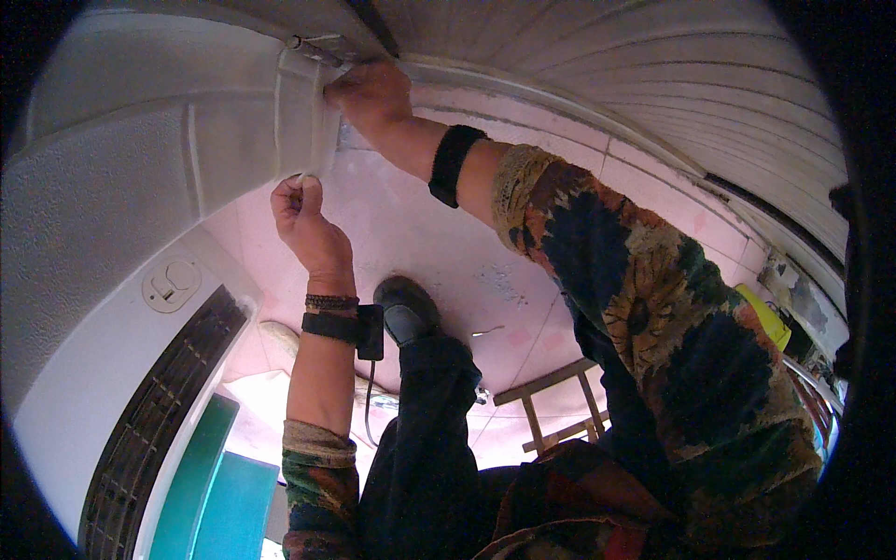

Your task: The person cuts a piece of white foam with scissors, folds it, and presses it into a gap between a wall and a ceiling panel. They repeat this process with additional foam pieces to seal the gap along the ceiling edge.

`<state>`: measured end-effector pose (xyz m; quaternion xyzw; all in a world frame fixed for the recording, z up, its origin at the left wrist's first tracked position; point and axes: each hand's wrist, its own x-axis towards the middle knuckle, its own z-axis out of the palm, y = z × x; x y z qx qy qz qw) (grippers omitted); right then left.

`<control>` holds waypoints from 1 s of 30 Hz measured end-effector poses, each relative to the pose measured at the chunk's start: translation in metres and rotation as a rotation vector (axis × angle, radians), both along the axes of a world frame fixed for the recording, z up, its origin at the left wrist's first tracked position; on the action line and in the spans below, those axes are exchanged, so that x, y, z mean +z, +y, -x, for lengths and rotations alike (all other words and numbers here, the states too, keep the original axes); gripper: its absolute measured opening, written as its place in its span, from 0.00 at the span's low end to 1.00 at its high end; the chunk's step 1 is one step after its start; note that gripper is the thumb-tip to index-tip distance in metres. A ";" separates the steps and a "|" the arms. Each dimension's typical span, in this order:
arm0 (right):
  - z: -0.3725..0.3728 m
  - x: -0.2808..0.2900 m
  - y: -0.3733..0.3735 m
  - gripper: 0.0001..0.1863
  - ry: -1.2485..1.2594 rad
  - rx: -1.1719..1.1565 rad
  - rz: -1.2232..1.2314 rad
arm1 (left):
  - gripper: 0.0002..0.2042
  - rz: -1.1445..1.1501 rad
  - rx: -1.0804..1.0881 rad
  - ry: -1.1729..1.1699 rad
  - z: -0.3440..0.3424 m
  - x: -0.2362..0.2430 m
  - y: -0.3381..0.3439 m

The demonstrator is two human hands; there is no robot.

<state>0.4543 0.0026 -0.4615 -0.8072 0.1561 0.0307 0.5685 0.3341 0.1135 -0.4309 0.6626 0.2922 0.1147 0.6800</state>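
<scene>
A white panel's end [301, 117] stretches fore and aft, ahead of the left hand [308, 219], pinched narrow, and left of the right hand [375, 98], which is nearer the metal fitting [315, 49], its grip unclear

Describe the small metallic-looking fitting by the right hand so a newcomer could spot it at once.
Start at the big pale panel filling the picture's left side. Follow its top edge rightward to its corner beside the right hand. There, the fitting is small, narrow and greyish, with a metallic sheen the broad panel lacks.
</scene>
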 end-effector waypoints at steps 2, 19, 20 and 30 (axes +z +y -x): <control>0.000 -0.002 0.000 0.08 0.074 0.026 -0.077 | 0.05 -0.003 -0.011 -0.010 -0.001 0.000 0.001; 0.005 -0.014 -0.003 0.07 -0.104 0.245 -0.121 | 0.06 -0.013 -0.036 -0.044 -0.001 -0.005 0.006; 0.010 -0.006 -0.005 0.08 0.033 0.216 -0.132 | 0.06 -0.040 -0.028 -0.007 -0.001 -0.005 0.007; 0.068 0.051 -0.010 0.17 0.250 0.296 -0.389 | 0.07 -0.175 0.043 0.001 -0.003 -0.013 0.006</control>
